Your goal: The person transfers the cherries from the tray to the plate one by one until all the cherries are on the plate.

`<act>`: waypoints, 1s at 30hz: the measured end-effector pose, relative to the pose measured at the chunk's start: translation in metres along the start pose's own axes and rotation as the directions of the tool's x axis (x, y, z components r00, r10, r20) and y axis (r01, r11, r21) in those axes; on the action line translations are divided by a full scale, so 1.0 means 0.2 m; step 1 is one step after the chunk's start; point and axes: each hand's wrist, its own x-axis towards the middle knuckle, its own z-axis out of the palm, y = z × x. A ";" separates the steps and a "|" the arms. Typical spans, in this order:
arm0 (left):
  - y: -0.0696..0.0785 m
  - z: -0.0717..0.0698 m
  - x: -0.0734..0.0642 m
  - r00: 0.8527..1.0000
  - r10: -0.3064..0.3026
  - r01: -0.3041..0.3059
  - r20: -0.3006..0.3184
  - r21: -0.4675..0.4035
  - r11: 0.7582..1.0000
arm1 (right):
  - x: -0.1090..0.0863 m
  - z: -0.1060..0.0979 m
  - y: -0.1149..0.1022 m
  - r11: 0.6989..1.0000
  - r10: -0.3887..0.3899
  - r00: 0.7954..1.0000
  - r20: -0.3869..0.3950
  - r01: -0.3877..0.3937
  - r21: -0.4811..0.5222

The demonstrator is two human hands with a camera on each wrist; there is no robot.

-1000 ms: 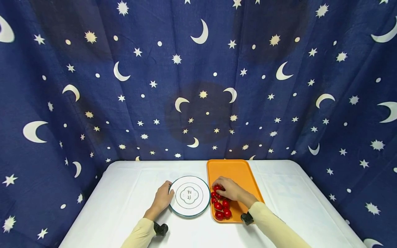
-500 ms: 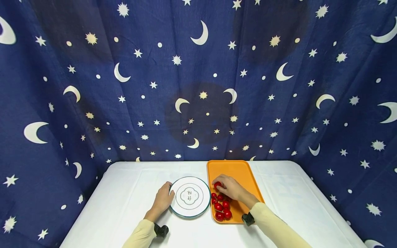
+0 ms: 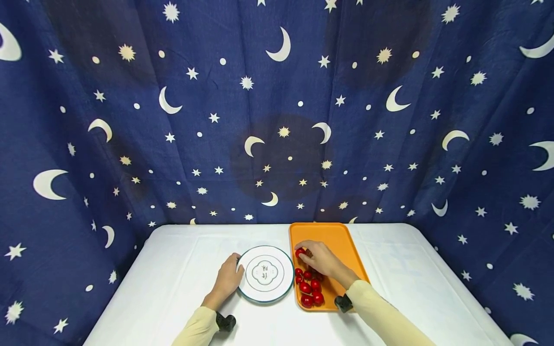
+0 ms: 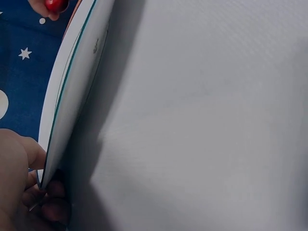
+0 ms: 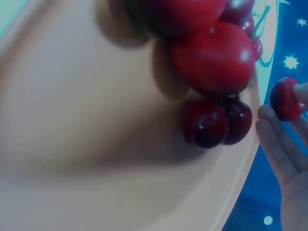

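Here goes your right hand (image 3: 319, 256), edging toward the far end of the orange tray (image 3: 326, 234), its pinched small red fruit (image 3: 300, 252) now farther from the red cluster (image 3: 305, 287) nearer you!

Head view bright, evenly lit; white cloth-covered worktop (image 3: 402, 283) pale, almost washed out. Light seemingly from above: soft shadows beneath cream-sleeved forearms (image 3: 385, 312). Dark rounded patches on navy moon-and-star curtain (image 3: 277, 101), prints stretched toward frame edges. Left wrist view dim, grey; broad shadow alongside round white plate with blue-green rim (image 4: 72, 96), left hand (image 4: 17, 175) murky. Right wrist view blue-tinted, hazy; small highlights on glossy round red fruits (image 5: 214, 57), blurry shadow across flat orange tray (image 5: 72, 110), bleached peach.
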 end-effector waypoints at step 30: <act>0.03 -0.01 -0.03 1.000 0.003 -0.004 0.027 0.040 0.999 | 0.05 0.11 -0.15 0.999 -0.036 0.995 0.091 0.036 -0.009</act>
